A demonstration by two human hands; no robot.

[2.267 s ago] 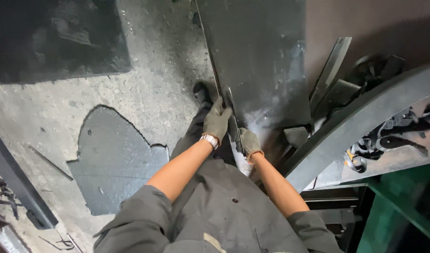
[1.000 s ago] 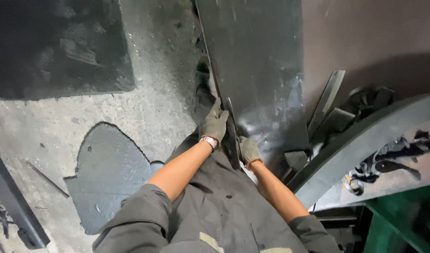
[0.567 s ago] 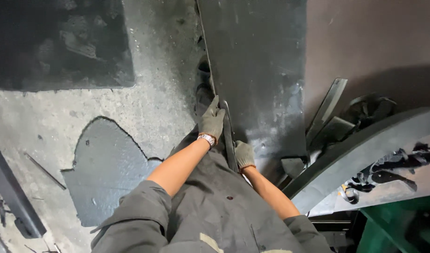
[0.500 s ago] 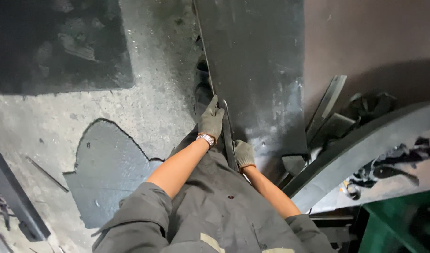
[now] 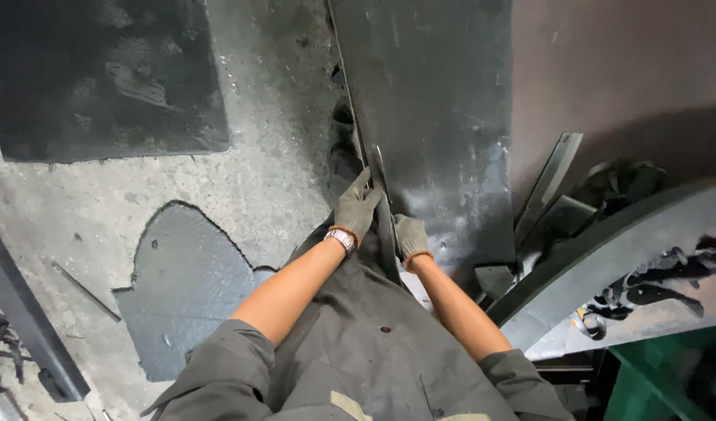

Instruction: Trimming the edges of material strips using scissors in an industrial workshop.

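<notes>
steel plate (image 5: 436,117) stands on its edge on the concrete floor (image 5: 280,164), its long axis running away from us up the head view. our gloved left hand (image 5: 356,209) and right hand (image 5: 411,236) both clasp its near edge.

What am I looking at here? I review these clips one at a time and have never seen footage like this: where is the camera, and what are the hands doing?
The camera sits on a person's head and looks straight down, so you see their grey work clothes and bare forearms at the bottom. There is no machine, only two gloved hands. The left hand and the right hand both grip the edge of a large dark metal sheet that stands upright on its edge. Below is a rough concrete floor with a flat dark plate and a cut-out piece of sheet lying on it. On the right are metal offcuts and a curved steel piece.
</notes>
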